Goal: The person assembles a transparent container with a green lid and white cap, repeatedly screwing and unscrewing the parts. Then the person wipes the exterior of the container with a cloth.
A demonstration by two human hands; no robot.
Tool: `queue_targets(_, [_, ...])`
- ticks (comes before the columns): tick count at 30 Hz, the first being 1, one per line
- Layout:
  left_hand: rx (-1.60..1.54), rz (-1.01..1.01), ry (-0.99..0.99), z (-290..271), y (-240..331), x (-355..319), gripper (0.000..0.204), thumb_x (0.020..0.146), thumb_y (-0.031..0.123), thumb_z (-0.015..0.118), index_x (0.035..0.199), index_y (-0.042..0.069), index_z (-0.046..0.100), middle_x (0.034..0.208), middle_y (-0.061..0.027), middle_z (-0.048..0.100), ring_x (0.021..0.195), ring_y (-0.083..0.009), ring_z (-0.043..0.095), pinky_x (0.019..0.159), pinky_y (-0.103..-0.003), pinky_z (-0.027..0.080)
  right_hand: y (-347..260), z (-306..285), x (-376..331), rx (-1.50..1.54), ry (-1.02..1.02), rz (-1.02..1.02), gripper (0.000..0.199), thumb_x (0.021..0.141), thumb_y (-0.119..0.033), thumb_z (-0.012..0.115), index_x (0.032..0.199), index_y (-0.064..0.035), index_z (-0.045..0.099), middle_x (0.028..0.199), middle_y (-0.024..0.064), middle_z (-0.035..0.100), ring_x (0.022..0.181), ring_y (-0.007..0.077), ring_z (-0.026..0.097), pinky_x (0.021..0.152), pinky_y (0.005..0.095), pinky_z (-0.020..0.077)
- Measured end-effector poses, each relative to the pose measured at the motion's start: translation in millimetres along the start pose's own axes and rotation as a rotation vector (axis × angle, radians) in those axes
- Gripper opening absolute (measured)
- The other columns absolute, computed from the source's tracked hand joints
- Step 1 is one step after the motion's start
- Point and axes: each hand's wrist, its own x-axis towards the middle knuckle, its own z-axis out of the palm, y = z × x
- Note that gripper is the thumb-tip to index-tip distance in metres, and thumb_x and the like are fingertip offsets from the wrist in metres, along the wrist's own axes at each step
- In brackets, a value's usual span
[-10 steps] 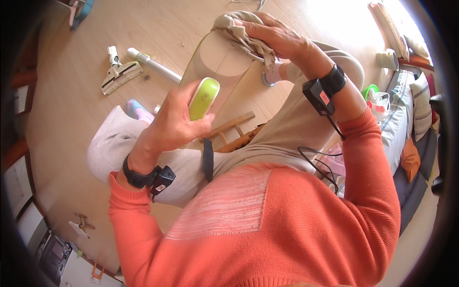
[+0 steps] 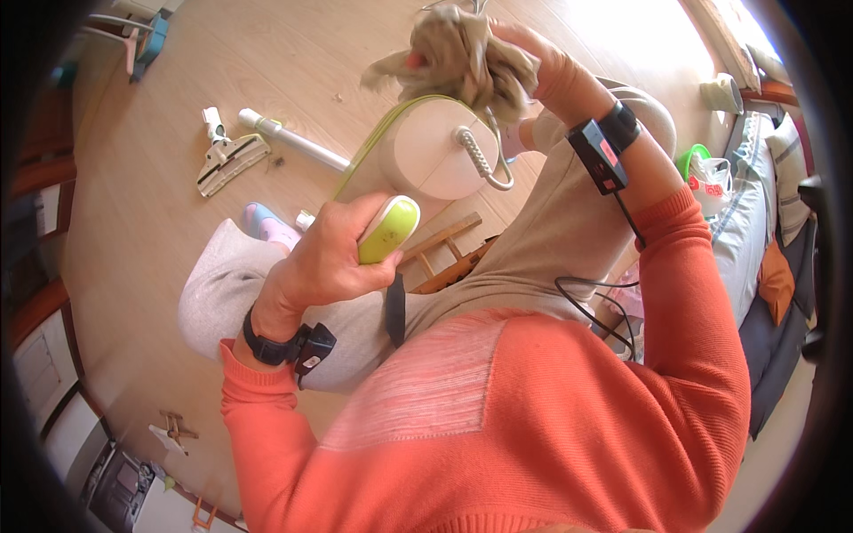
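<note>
My left hand is wrapped round the green and white handle of what looks like a vacuum cleaner body, held tilted above my lap. Its round white end faces up, and a grey power cord comes out of it. Just beyond that end, my right hand grips a crumpled beige cloth. The cloth hangs past the rim of the body; whether it touches there I cannot tell. Most of the right fingers are hidden behind the cloth.
A floor nozzle and a white tube lie on the wooden floor to the left. Between my legs stands a small wooden frame. A green container with a white bag stands at the right, beside a light-blue covered seat.
The cloth has come up off the white end, bunched in my right hand, and the cord now shows. The vacuum body and my left hand have shifted slightly right and nearer me.
</note>
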Motion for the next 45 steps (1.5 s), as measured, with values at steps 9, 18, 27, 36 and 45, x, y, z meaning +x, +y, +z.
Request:
queue_targets(9, [-0.217,-0.073,-0.021,10.4,-0.5,7.7,0.029,0.084,0.012,0.076,0.105,0.000,0.059,0.076,-0.0062,0.056,0.067,-0.0110,0.052,0.061,-0.029,0.046,17.9,14.6,51.3,-1.110,-0.046,0.394,0.027,0.098,-0.028,0.061,0.119,-0.0128,0.068,0.106,0.0111,0.070,0.096,0.0264,0.067,0.085,0.0379,0.0542])
queue_targets(18, [-0.920,-0.043,0.165,-7.3,-17.0,32.1,0.085,0.096,0.078,0.044,0.123,-0.002,0.052,0.084,-0.0069,0.059,0.072,-0.0158,0.060,0.067,-0.029,0.051,-86.3,46.7,10.3,-0.552,0.807,-0.091,0.028,0.099,-0.019,0.067,0.120,0.0002,0.063,0.098,0.0104,0.070,0.086,0.0188,0.068,0.076,0.0314,0.0577])
queue_targets(27, [-0.969,0.056,0.088,-11.0,-18.0,47.8,0.095,0.093,0.087,0.022,0.127,0.005,0.056,0.105,-0.0083,0.066,0.093,-0.0146,0.064,0.083,-0.032,0.055,-63.0,130.9,69.4,-1.069,0.405,-0.164,0.016,0.090,-0.020,0.067,0.100,-0.0083,0.070,0.093,0.0150,0.068,0.090,0.0367,0.065,0.077,0.0449,0.0555])
queue_targets(36, [-0.864,0.150,0.263,4.7,-28.0,53.9,0.080,0.100,0.078,0.026,0.133,0.011,0.055,0.111,-0.0021,0.065,0.093,-0.0069,0.062,0.076,-0.026,0.053,-58.1,148.1,61.8,-1.396,0.554,-0.208,0.019,0.087,-0.028,0.072,0.094,-0.0107,0.075,0.087,0.0123,0.067,0.088,0.0355,0.067,0.074,0.0448,0.0561])
queue_targets(45, [-1.114,0.033,0.417,-4.1,-30.0,57.1,0.083,0.095,0.083,0.037,0.111,0.006,0.060,0.090,-0.0014,0.060,0.080,-0.0111,0.059,0.073,-0.027,0.051,-35.7,205.0,39.4,-0.988,0.529,-0.104,0.021,0.084,-0.018,0.078,0.102,-0.0087,0.072,0.097,0.0140,0.065,0.084,0.0379,0.069,0.072,0.0446,0.0578])
